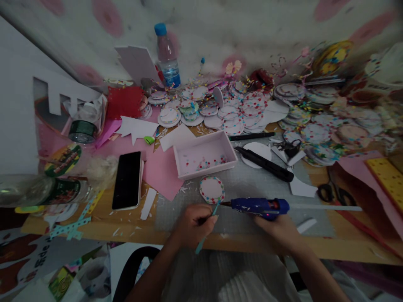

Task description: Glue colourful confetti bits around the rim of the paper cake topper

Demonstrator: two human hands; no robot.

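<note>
At the near edge of the counter [94,224] the person's left hand [192,226] has its fingers [206,219] closed around a thin teal stick [206,228], which slants from below the hand up toward a round speckled disc [212,189] lying just beyond the fingertips. The stick's upper end appears to meet the near rim of that disc. To the right, the right hand [280,228] has its fingers curled around a blue glue gun [258,206], held level with its nozzle pointing left, close to the top of the stick and just near of the disc.

Farther back, a shallow white tray [204,156] with confetti inside sits right behind the disc, and a black phone [127,180] lies to the left. A black craft knife [264,164] rests right of the tray, scissors [333,193] farther right. At the far side, many more speckled discs [239,113] are piled, with a water bottle [166,56] standing behind them.
</note>
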